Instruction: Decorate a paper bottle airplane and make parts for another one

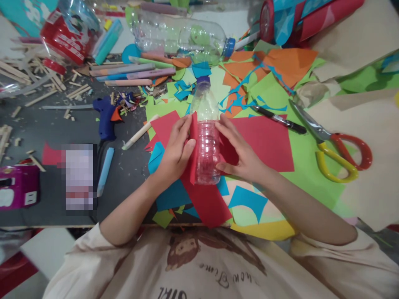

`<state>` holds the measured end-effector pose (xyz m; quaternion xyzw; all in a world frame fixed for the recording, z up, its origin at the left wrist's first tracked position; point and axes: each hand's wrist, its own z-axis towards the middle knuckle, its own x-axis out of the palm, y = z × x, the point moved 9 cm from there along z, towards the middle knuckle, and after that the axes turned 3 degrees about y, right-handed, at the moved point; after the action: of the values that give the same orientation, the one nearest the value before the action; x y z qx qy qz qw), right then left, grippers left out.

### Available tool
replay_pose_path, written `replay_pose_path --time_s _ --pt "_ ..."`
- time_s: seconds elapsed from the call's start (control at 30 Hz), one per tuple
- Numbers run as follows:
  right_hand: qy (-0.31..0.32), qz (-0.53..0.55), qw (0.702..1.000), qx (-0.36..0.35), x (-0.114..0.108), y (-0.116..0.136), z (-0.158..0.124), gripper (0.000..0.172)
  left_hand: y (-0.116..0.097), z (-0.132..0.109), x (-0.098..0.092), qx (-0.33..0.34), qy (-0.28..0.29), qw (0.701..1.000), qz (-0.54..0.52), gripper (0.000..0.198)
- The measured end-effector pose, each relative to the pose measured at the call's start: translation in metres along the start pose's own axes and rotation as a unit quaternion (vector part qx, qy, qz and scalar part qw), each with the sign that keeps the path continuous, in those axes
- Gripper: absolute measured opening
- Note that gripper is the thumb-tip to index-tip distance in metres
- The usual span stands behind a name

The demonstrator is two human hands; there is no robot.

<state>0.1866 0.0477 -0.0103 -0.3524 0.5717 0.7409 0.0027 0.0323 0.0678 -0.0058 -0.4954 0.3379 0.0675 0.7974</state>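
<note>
A clear plastic bottle (208,145) with a dark blue cap lies in front of me, cap end away. Red paper (264,143) spreads beneath it to the right. A strip of red paper (193,166) stands up along the bottle's left side. My left hand (175,153) presses this strip towards the bottle, its fingers together and the thumb near the paper's edge. On the other side, my right hand (241,151) curves about the bottle, fingertips and thumb against its wall. The palm side of my left hand is partly hidden.
Scissors (327,139) and a black pen (280,120) lie at the right. A blue glue gun (106,118) is at the left, near wooden sticks and markers. Another clear bottle (181,35) lies at the back. Coloured paper scraps (249,203) surround the work.
</note>
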Motion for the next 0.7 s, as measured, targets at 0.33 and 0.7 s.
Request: replay_pose_path --time_s 0.33,0.7 --pt "0.014 0.005 1.000 0.013 0.0037 -0.0014 0.0029 0.099 0.0024 -0.0008 0.0007 -0.018 0.001 1.000 0.015 0.057" --pt "0.022 -0.001 1.000 0.007 0.0053 -0.0007 0.0047 0.095 -0.0020 -0.0011 0.0021 -0.015 0.003 1.000 0.024 0.056"
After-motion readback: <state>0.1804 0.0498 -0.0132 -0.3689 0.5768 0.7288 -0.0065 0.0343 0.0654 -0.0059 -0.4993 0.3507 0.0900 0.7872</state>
